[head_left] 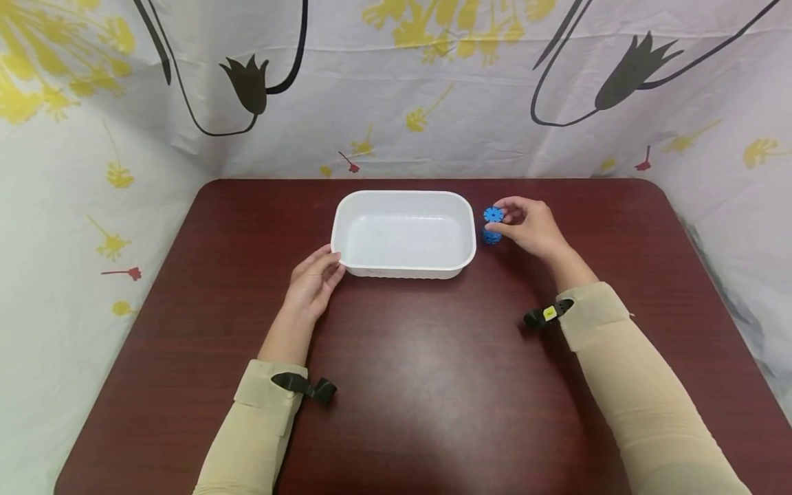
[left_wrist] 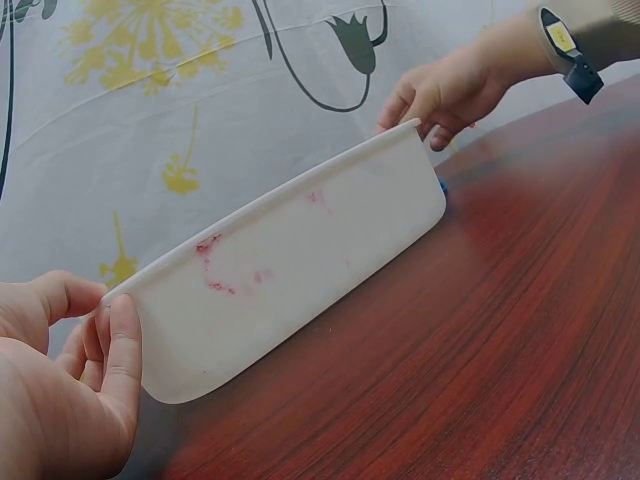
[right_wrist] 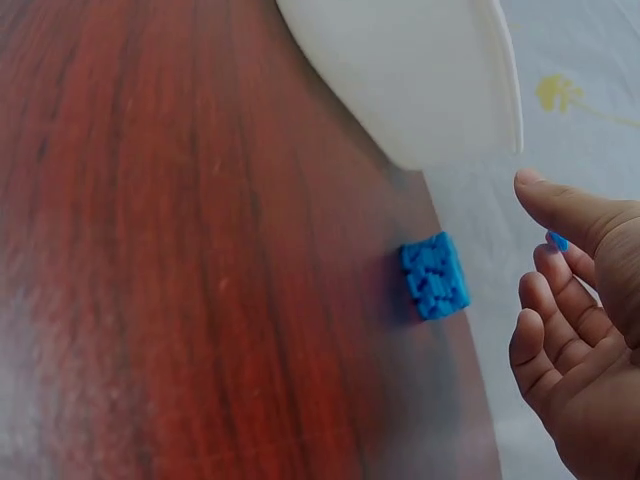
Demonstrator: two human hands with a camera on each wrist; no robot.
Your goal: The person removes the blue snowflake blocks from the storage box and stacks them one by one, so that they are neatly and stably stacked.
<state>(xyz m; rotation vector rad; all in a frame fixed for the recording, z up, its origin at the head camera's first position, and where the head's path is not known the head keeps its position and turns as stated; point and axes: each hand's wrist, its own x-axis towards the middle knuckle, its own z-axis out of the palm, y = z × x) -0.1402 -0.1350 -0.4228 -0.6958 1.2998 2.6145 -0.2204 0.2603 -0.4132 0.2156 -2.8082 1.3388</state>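
Observation:
A white plastic basin (head_left: 405, 269) sits on the table near its far edge. At its near left corner my left hand (head_left: 312, 284) pinches the rim, thumb over the top and fingers on the outside wall, as the left wrist view shows. Right of the basin, my right hand (head_left: 532, 225) pinches a blue notched plastic disc (head_left: 493, 215) between thumb and fingers; in the right wrist view only a bit of this disc (right_wrist: 557, 240) shows. Just below it, a short stack of blue discs (right_wrist: 435, 277) stands on the table, close beside the basin.
The dark red wooden table (head_left: 408, 385) has rounded far corners. A white cloth (head_left: 396, 103) with flower prints hangs behind and along both sides. Black straps (head_left: 306, 386) are fastened at both sleeve cuffs. Reddish stains mark the basin's near outer wall (left_wrist: 290, 270).

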